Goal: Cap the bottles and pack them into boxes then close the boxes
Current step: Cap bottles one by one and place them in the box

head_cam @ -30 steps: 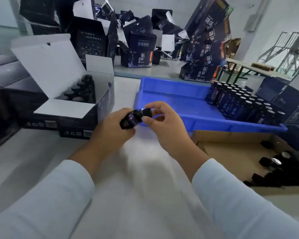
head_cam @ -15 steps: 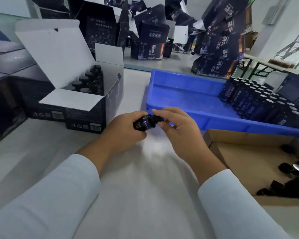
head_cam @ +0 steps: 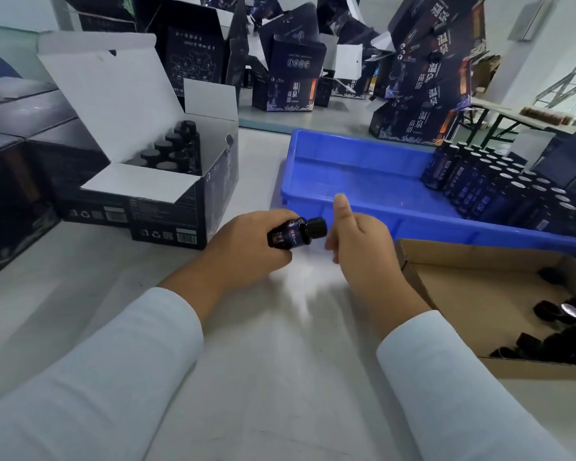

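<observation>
One white surface (head_cam: 280, 377) carries one open box (head_cam: 167, 181) at left with about eight capped bottles, one blue tray (head_cam: 363, 174) holding rows of uncapped ones, and one cardboard tray (head_cam: 473, 281) of loose caps. Two hands meet in front — the left hand (head_cam: 243, 247) grips a small dark bottle (head_cam: 288, 235) lying tilted, black cap (head_cam: 316, 227) on; the right hand (head_cam: 359, 237) is released, just beside the cap.

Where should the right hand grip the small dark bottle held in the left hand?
By the black screw cap: the small dark bottle lies tilted, cap pointing right, body wrapped by the left hand. Right hand comes from the right.
</observation>
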